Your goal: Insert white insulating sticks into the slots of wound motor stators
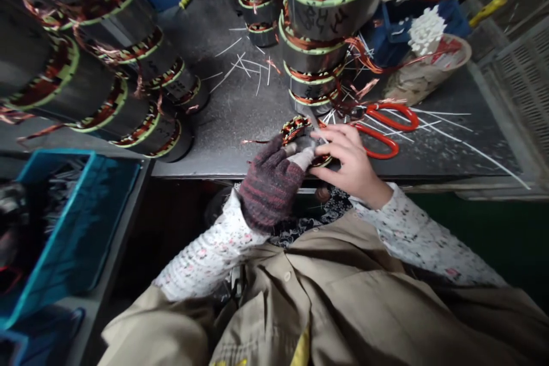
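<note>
Stator (300,132) sits at the near edge of the desk (240,108), so both hands reach it easily. Left hand (271,183), gloved, clamps its grip on it to steady it; bare right hand (348,161) pinches at the windings. Red scissors (386,128) lie just right, handy. Farther back, stator stacks (315,40) crowd the desk.

One camera only, riding on the person's head, tipped steeply forward and down. It looks over the chest and both sleeves onto the near edge of the desk (240,120), very close in. The far edge curves away at the top; the picture bends wide at its sides, with a blue crate (81,223) low left.
</note>
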The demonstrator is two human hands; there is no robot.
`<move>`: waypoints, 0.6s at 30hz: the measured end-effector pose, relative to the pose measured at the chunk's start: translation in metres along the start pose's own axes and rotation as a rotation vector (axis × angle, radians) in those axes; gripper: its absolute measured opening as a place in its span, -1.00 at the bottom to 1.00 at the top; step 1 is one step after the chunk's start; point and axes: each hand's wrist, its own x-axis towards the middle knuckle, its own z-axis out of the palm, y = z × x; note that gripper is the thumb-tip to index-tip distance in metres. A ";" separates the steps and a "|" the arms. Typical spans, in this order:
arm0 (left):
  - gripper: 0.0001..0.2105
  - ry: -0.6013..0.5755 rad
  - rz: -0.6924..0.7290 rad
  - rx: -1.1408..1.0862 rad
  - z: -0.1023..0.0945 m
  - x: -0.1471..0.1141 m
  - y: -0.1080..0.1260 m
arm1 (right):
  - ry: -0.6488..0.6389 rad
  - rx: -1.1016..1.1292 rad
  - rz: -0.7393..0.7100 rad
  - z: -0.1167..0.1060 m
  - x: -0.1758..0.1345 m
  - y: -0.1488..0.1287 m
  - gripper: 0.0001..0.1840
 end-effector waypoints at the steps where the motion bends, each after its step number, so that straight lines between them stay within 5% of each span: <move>1: -0.64 -0.049 0.079 0.056 -0.008 0.001 -0.007 | -0.020 -0.031 -0.029 -0.001 -0.007 0.004 -0.86; 8: -0.80 -0.438 0.280 0.222 -0.032 0.037 -0.039 | -0.020 -0.057 -0.069 0.004 -0.015 0.012 -0.95; 12: -0.77 -0.451 0.483 0.106 -0.032 0.047 -0.053 | 0.064 -0.088 -0.179 -0.004 -0.014 0.006 -0.96; 15: -0.70 -0.354 0.541 -0.083 -0.029 0.041 -0.067 | 0.400 -0.122 -0.123 -0.032 -0.006 0.017 -0.81; 18: -0.76 -0.321 0.498 -0.253 -0.016 0.034 -0.075 | 0.689 -0.328 0.148 -0.071 0.016 0.045 -0.80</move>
